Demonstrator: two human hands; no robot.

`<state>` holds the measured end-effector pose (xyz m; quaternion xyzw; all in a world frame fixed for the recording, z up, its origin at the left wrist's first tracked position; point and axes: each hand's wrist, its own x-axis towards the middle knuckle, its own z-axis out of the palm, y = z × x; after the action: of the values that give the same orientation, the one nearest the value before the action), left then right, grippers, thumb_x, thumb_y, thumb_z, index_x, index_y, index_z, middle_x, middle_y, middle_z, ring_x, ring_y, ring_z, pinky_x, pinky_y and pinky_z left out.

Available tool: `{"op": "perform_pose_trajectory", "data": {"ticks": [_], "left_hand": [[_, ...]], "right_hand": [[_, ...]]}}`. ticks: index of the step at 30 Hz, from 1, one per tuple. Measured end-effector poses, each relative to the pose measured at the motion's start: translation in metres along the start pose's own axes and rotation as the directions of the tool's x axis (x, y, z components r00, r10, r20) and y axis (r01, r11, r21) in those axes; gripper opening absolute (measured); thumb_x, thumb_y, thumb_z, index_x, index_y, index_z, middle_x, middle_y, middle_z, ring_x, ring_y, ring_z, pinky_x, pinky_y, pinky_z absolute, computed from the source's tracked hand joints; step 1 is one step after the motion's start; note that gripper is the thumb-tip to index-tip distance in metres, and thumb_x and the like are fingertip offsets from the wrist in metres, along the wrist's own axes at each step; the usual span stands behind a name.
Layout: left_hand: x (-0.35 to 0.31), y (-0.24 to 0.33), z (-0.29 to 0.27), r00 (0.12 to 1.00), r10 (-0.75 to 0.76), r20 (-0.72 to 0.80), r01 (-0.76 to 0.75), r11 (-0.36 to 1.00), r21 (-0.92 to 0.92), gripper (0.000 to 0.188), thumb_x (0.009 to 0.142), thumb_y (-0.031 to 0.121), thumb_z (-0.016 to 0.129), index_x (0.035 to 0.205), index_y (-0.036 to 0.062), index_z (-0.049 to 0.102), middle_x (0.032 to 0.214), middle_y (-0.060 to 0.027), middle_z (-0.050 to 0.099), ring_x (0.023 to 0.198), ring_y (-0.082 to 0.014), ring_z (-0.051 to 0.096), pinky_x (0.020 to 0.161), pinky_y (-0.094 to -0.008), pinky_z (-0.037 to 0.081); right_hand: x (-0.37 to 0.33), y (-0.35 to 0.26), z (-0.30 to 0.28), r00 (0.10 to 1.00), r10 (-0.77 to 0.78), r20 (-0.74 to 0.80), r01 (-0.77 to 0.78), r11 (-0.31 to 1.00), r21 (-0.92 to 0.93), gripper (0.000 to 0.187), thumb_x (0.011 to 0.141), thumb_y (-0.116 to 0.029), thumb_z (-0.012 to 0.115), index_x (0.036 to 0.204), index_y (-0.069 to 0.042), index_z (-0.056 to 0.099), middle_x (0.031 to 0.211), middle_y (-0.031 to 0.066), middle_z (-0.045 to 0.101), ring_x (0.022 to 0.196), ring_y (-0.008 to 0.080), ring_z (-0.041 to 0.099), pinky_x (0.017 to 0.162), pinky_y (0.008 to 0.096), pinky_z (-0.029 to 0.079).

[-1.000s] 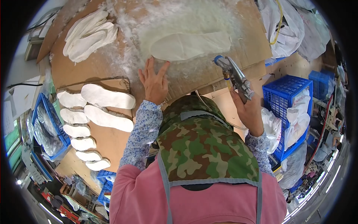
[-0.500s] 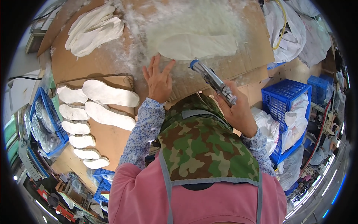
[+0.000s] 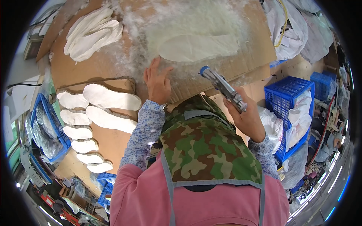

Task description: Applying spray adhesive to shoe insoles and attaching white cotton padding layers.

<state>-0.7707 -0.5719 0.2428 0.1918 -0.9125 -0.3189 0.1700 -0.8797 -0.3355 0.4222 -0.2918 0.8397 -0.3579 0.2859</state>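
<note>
A single white insole-shaped sheet (image 3: 196, 48) lies flat on the cardboard (image 3: 226, 69), amid a pale, fuzzy residue. Just below its left end, my left hand (image 3: 157, 83) rests on the cardboard with fingers apart, the index fingertip near the sheet's edge. My right hand (image 3: 247, 118) grips a metallic spray gun (image 3: 222, 86) with a blue front end. The gun tilts up and to the left, its tip below the sheet and apart from it.
At the far left lies a pile of white insole sheets (image 3: 92, 35). Nearer on the left, several white insoles (image 3: 112, 97) are laid out on a cardboard panel (image 3: 109, 145). Blue crates (image 3: 281, 94) with bagged items stand right and left. A yellow hose (image 3: 284, 22) hangs beside white bags.
My right hand has drawn the spray gun slightly right and toward me, away from the sheet. My left hand has shifted slightly left, its fingers a little more bent.
</note>
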Motion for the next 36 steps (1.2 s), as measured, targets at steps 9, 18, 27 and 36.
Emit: {"op": "perform_pose_trajectory", "data": {"ticks": [9,18,27,36], "left_hand": [[0.042,0.000,0.010,0.895,-0.438,-0.088,0.312,0.754,-0.578,0.046,0.090,0.001,0.053,0.134,-0.0025,0.042,0.109,-0.0140,0.058,0.093,-0.0155,0.056,0.078,-0.0281,0.048],[0.066,-0.003,0.010,0.813,-0.580,0.060,0.534,0.700,-0.474,0.049,0.082,0.002,0.060,0.129,0.0016,0.047,0.102,-0.0121,0.056,0.081,-0.0157,0.056,0.072,-0.0295,0.050],[0.009,0.084,-0.072,0.786,-0.615,0.060,0.265,0.248,-0.932,0.043,0.082,0.001,0.053,0.125,0.0065,0.052,0.111,-0.0027,0.058,0.095,-0.0117,0.055,0.079,-0.0272,0.046],[-0.193,0.084,-0.133,0.611,-0.791,0.037,0.375,0.248,-0.893,0.048,0.079,-0.004,0.048,0.126,0.0049,0.051,0.111,-0.0025,0.060,0.081,-0.0110,0.057,0.077,-0.0248,0.046]], "right_hand": [[-0.010,0.036,-0.029,0.978,0.012,-0.207,-0.008,1.000,0.017,0.023,0.091,-0.010,0.063,0.111,0.000,0.055,0.076,0.0173,0.062,0.065,0.0291,0.059,0.062,0.0328,0.047],[-0.019,0.089,-0.075,0.964,0.032,-0.265,-0.045,0.998,-0.043,0.023,0.090,-0.010,0.065,0.107,0.003,0.059,0.078,0.0130,0.065,0.066,0.0199,0.056,0.062,0.0351,0.046],[-0.004,0.096,-0.099,0.953,0.025,-0.301,0.048,0.972,0.232,0.029,0.094,-0.003,0.058,0.122,0.004,0.054,0.076,-0.0004,0.057,0.050,0.0011,0.038,0.044,0.0201,0.027],[0.045,0.088,-0.071,0.986,-0.161,0.035,0.150,0.965,0.214,0.036,0.095,-0.003,0.054,0.130,0.004,0.049,0.105,0.0068,0.068,0.049,0.0002,0.037,0.042,0.0190,0.028]]}}
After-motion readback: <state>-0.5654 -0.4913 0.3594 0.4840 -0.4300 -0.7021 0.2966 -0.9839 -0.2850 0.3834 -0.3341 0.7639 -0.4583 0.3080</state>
